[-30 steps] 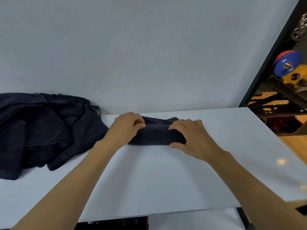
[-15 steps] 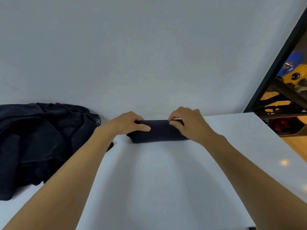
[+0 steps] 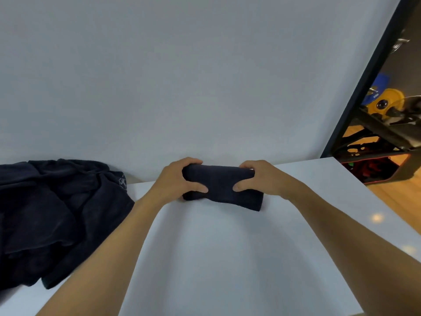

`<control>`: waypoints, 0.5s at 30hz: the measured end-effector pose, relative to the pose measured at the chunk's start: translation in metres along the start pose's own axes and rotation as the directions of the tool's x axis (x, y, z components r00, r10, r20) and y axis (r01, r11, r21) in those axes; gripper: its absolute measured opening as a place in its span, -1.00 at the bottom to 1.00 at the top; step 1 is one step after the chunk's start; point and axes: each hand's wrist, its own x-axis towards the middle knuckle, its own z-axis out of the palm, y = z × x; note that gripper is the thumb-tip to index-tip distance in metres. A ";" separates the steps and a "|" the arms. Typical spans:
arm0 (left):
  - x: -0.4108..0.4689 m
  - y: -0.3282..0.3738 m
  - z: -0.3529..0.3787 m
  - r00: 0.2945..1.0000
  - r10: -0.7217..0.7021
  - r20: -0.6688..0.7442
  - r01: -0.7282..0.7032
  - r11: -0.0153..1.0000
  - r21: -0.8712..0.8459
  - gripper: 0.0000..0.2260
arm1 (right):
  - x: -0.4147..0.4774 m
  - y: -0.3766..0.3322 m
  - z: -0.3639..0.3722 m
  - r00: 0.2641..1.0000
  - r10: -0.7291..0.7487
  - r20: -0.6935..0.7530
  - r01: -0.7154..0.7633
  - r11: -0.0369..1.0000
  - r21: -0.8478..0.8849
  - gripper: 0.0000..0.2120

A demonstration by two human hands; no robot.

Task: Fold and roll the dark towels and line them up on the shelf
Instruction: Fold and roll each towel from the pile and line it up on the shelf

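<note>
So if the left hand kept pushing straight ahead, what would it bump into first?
Probably the pale wall right behind the shelf; the left hand grips the rolled towel, which seems close to it, though depth is unclear.

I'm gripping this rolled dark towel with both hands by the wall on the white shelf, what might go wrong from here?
The rolled dark towel is held by the left hand and right hand near its ends; its lower right corner looks loose, so it may unroll when released.
The heap of unfolded dark towels covers the white shelf's left side, so the row may lack room there.
</note>
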 end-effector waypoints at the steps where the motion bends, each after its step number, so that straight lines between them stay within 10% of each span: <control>1: 0.005 0.007 0.002 0.999 -0.031 0.023 0.034 0.990 -0.136 -0.43 | -0.007 0.004 -0.008 1.000 0.030 0.004 -0.030 0.996 0.086 -0.67; 6: 0.034 0.054 0.053 0.996 -0.025 0.084 0.068 0.821 -0.568 -0.56 | -0.053 0.036 -0.050 0.989 0.144 -0.024 -0.121 0.899 0.421 -0.68; 15: 0.085 0.155 0.201 0.971 -0.086 0.223 0.232 0.559 -0.796 -0.57 | -0.112 0.116 -0.108 0.869 0.424 -0.255 -0.155 0.723 0.673 -0.66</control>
